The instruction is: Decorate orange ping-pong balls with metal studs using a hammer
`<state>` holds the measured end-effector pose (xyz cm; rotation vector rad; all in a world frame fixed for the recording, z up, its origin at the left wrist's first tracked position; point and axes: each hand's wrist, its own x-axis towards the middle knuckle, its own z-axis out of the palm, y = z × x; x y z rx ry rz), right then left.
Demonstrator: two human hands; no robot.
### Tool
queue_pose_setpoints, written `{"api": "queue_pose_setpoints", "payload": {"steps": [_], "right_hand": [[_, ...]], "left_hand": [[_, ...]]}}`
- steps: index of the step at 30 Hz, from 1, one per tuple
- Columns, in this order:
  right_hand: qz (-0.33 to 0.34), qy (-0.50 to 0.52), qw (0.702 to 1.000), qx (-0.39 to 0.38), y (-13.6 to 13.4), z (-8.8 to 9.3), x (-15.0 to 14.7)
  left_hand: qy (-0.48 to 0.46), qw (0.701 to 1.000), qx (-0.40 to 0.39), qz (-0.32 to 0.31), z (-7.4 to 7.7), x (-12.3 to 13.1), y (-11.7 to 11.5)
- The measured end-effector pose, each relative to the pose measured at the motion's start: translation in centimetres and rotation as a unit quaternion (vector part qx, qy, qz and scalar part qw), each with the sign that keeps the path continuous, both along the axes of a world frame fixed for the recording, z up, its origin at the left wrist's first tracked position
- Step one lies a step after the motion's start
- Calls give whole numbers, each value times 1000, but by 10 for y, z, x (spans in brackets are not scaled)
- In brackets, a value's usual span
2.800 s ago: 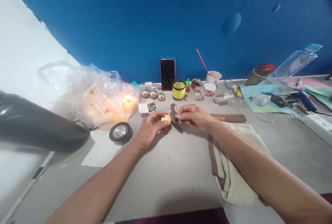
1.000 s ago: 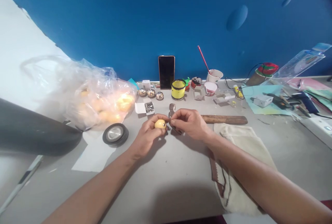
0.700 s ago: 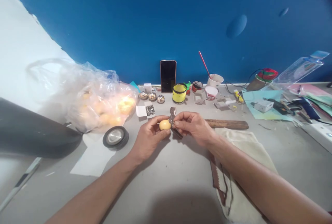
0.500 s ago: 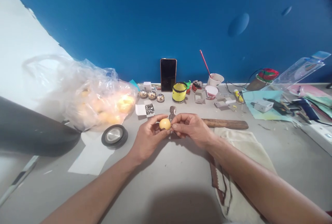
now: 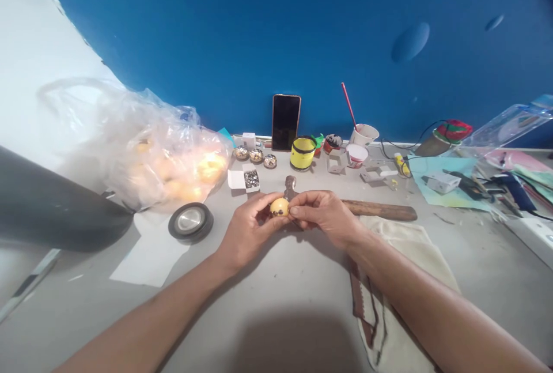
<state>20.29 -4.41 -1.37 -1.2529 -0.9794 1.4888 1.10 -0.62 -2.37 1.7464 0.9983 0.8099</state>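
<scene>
Between the thumb and fingers of my left hand (image 5: 248,229) sits a small yellow ball (image 5: 279,206), with a few dark dots on its lower front. The fingertips of my right hand (image 5: 324,214) are pinched together against the ball's right side; whatever they hold is too small to make out. Just behind my hands lies a hammer (image 5: 382,210), its metal head upright and its wooden handle running right, partly hidden by my right hand. A small open white box (image 5: 251,180) of shiny metal bits, seemingly tacks, stands behind my left hand.
Several shiny studded balls (image 5: 256,155) stand behind the box. A phone (image 5: 286,122) leans on the blue wall beside a yellow cup (image 5: 303,154). At left are a plastic bag (image 5: 173,159) and black tape roll (image 5: 190,222); a beige cloth (image 5: 401,246) lies under my right forearm.
The ball has turned in my left hand, so more dark dots now face me. My right fingertips stay at its right side. The whole view has shifted slightly.
</scene>
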Motion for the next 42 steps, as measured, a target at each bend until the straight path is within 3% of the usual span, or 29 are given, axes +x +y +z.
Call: {"api": "queue_pose_setpoints", "payload": {"steps": [13, 32, 42], "right_hand": [[20, 24, 999, -34, 1, 0, 3], [23, 15, 999, -26, 1, -1, 2], [-25, -51, 998, 4, -3, 4, -9]], "left_hand": [[14, 999, 50, -11, -4, -1, 1], [-12, 1000, 6, 4, -4, 0, 0], [-15, 1000, 14, 18, -2, 0, 1]]}}
